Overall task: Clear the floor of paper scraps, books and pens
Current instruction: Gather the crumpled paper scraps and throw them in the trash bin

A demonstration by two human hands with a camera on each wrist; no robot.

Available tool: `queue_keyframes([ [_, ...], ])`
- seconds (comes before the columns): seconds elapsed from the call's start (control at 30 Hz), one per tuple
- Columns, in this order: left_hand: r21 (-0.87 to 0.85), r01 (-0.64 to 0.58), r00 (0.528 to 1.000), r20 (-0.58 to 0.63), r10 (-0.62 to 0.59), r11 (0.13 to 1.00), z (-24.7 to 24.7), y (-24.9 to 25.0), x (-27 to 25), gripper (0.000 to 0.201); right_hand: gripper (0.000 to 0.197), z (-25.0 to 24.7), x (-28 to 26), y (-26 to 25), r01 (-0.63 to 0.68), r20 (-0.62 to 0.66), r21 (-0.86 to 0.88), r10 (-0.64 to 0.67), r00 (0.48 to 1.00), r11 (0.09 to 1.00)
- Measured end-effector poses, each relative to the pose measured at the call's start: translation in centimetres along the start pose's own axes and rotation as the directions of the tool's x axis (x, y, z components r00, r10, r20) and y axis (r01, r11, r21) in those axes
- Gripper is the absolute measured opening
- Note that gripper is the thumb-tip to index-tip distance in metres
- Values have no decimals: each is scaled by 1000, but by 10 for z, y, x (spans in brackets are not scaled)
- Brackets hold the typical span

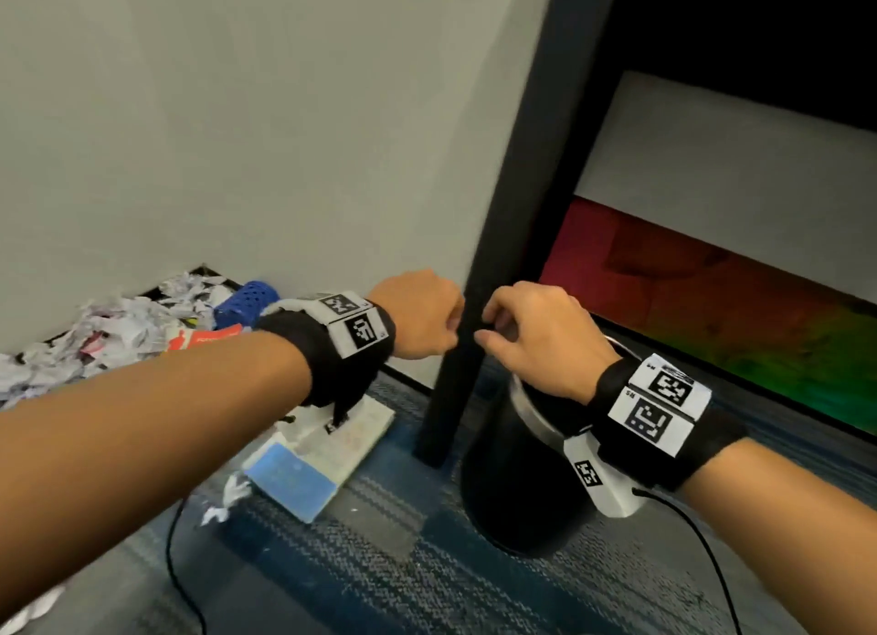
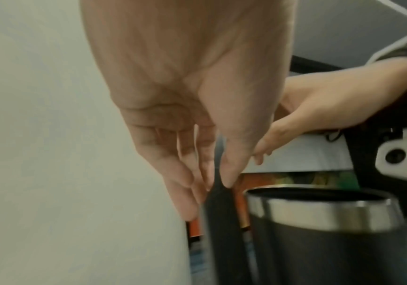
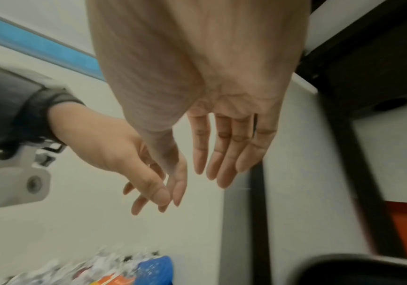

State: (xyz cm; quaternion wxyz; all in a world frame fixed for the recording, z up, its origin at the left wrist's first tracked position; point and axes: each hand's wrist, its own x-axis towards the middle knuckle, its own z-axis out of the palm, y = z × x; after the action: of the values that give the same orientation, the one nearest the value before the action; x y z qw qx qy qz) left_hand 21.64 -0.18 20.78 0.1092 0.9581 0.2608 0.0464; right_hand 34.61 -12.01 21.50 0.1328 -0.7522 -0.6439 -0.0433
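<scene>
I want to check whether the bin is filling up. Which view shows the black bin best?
The left wrist view: the black bin shows its steel rim and open mouth, though the inside is dark. The head view has the right hand covering its top. The right wrist view catches only a blurred edge.

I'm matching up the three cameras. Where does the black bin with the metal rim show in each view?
Head: the black bin stands lower centre-right, under the right hand.
Left wrist: lower right, metal rim facing the camera.
Right wrist: only a dark blurred edge at the bottom right, probably the bin.
Shared landmark: the black table leg, beside the bin.
</scene>
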Motion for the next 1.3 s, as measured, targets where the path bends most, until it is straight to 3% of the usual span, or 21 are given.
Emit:
queue_keyframes([
  [0.1, 115, 128, 990, 50, -134, 985, -8, -80, -46, 14, 23, 24, 27, -65, 138, 120, 21, -139, 983, 990],
  [0.2, 143, 282, 955, 54, -292, 949, -11, -158, -107, 18, 19, 63, 57, -132, 272, 277, 60, -277, 920, 961],
  [0.33, 207, 435, 873, 142, -466, 876, 1, -233, -191, 19, 24, 123, 89, -217, 444, 545, 83, -413, 729, 892],
  [0.43, 241, 494, 780, 302, -549, 835, 24, -275, -231, 17, 31, 167, 99, -261, 527, 688, 57, -415, 595, 848],
  [0.5, 310, 511, 713, 368, -597, 802, 32, -301, -250, 20, 33, 196, 98, -279, 543, 736, 92, -424, 527, 835],
  [0.57, 350, 566, 669, 335, -664, 746, 31, -327, -266, 22, 41, 224, 95, -284, 553, 767, 134, -439, 467, 823],
  [0.63, 352, 632, 639, 268, -721, 690, 31, -346, -283, 25, 57, 255, 90, -278, 587, 798, 90, -411, 441, 804],
  [0.73, 310, 738, 556, 223, -801, 599, 55, -353, -310, 36, 82, 299, 79, -262, 652, 851, -63, -301, 431, 755],
  [0.77, 279, 783, 516, 207, -831, 555, 75, -350, -320, 40, 85, 313, 75, -258, 668, 864, -76, -286, 415, 741],
  [0.87, 226, 916, 315, 108, -943, 332, 150, -322, -341, 69, 71, 341, 65, -244, 708, 860, -4, -359, 363, 706],
  [0.93, 158, 974, 156, 46, -987, 162, 194, -293, -348, 93, 51, 350, 65, -237, 696, 825, 53, -424, 374, 716],
  [1.0, 47, 998, 34, 114, -993, 39, 221, -266, -343, 107, 35, 355, 70, -231, 681, 792, 91, -467, 393, 727],
  [1.07, 21, 1000, 0, 152, -988, 4, 236, -246, -332, 106, 22, 357, 77, -228, 686, 772, 162, -524, 360, 710],
  [1.17, -41, 999, -30, 82, -996, -33, 252, -243, -323, 81, 12, 349, 93, -238, 721, 747, 218, -588, 310, 658],
  [1.23, -62, 998, -14, -1, -1000, -14, 251, -247, -328, 58, 10, 337, 109, -255, 760, 727, 224, -624, 286, 610],
  [1.3, -33, 998, 50, -79, -996, 53, 253, -253, -340, 35, 10, 327, 125, -276, 785, 713, 239, -652, 258, 572],
])
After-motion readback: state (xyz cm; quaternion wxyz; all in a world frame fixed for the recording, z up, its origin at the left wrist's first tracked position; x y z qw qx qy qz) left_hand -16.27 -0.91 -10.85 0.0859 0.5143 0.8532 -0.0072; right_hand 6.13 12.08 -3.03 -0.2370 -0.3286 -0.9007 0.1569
